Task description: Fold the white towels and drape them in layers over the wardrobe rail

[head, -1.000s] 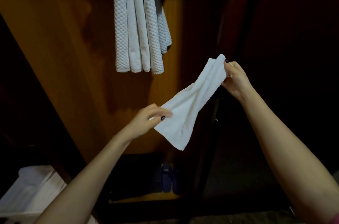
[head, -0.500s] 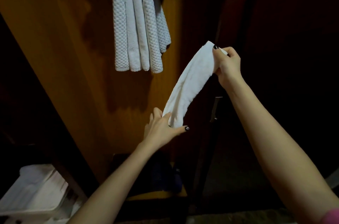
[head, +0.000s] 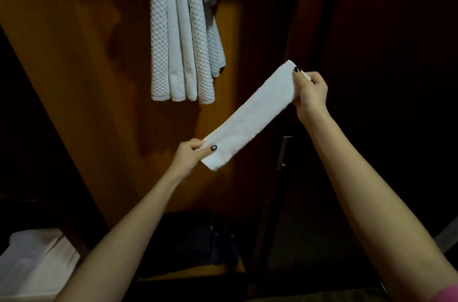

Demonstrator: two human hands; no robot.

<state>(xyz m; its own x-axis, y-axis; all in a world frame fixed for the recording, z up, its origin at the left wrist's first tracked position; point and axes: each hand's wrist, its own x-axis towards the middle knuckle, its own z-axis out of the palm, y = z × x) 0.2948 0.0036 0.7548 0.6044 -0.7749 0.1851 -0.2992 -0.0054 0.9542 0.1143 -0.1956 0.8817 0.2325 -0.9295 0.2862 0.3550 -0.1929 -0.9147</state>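
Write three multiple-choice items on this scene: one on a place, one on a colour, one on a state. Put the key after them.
1. Where do the hanging towels sit relative to the held towel?
A. Above it, toward the left
B. Directly below it
C. Level with it, on the far right

2. What colour is the held towel?
A. Blue
B. White
C. Red

3. What state is the held towel in?
A. Crumpled into a ball
B. Lying on the floor
C. Folded into a narrow strip, stretched between the left hand and the right hand

Key:
1 A: the hanging towels fill the upper middle of the view, while the held towel slants lower and further right.
2 B: the cloth shows plain white against the dark wood.
3 C: each hand's grip pinches one end, and the strip runs straight between them.
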